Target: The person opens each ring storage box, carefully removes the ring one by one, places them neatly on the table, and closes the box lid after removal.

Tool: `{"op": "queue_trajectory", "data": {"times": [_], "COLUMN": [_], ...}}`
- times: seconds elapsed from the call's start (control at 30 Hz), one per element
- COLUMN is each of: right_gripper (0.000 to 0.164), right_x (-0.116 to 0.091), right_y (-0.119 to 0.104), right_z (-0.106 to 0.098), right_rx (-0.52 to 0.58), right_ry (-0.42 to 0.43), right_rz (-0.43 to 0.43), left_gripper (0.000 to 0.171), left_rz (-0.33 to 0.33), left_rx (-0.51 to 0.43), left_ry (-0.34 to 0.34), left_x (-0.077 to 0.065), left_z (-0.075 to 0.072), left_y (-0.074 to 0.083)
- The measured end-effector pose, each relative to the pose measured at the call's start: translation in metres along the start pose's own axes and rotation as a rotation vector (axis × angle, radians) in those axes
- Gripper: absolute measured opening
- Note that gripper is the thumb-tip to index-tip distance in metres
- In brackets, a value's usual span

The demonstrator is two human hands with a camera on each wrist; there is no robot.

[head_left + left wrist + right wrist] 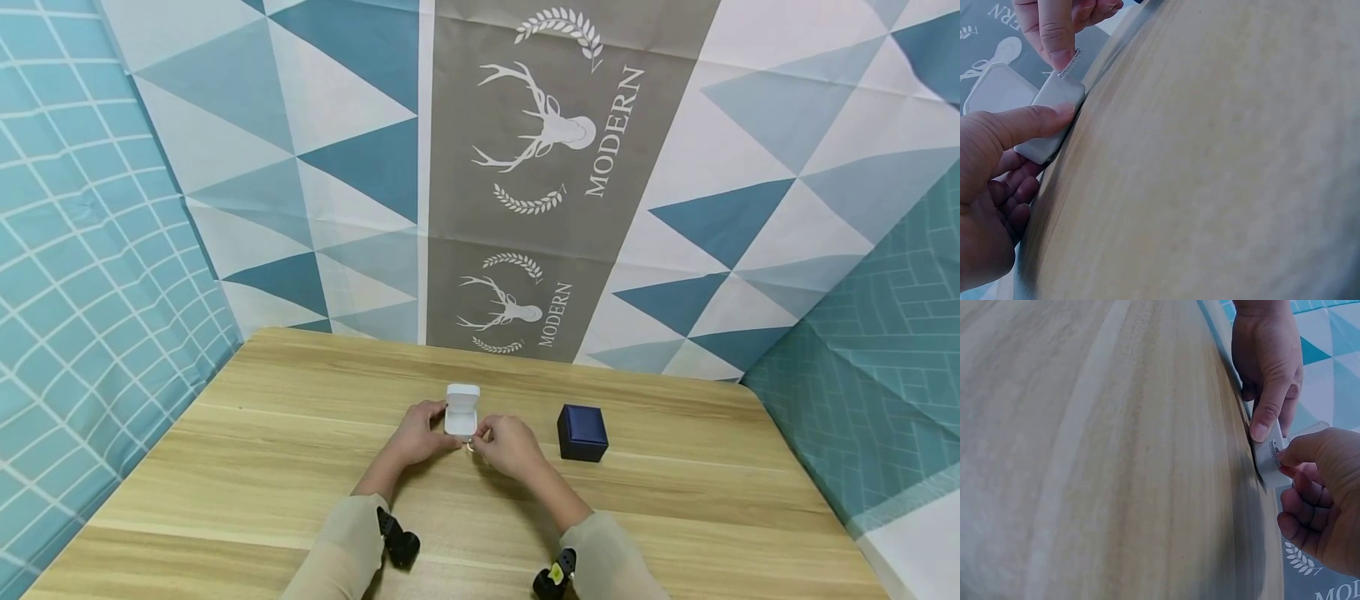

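Observation:
A small white ring box (461,423) stands on the wooden table with its lid raised. My left hand (417,435) grips the box from the left, its thumb (1035,122) along the front wall and the other fingers round the far side. With thumb and forefinger, my right hand (512,447) pinches a silver ring (1070,64) set with small sparkling stones. The ring is at the upper front edge of the box, partly hidden by the fingertips. In the right wrist view, the ring (1274,452) overlaps the box's front wall.
A closed dark blue box (583,433) stands on the table (675,508) to the right of my right hand. Behind the table hangs a patterned cloth (360,183) with triangles and deer heads. Tiled-pattern sheets (82,250) close off the sides.

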State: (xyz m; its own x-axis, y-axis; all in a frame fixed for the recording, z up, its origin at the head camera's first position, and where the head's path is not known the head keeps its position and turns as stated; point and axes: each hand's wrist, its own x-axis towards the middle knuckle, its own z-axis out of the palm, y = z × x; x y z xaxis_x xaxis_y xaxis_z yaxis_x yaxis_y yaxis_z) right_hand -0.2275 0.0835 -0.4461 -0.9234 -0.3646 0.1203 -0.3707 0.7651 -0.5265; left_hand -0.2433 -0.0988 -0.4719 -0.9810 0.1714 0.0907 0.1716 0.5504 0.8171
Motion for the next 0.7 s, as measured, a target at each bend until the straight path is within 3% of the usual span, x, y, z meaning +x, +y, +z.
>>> {"op": "queue_trajectory", "data": {"times": [0.7], "right_gripper": [0.007], "right_x": [-0.0017], "right_y": [0.0047], "right_z": [0.0052], "right_rx": [-0.018], "right_ry": [0.009], "right_rz": [0.002], "left_gripper": [0.071], "left_rz": [-0.007], "left_rx": [-0.004], "left_ry": [0.0], "left_x": [-0.0003], "left_z": [0.0001], "left_y": [0.0005]}}
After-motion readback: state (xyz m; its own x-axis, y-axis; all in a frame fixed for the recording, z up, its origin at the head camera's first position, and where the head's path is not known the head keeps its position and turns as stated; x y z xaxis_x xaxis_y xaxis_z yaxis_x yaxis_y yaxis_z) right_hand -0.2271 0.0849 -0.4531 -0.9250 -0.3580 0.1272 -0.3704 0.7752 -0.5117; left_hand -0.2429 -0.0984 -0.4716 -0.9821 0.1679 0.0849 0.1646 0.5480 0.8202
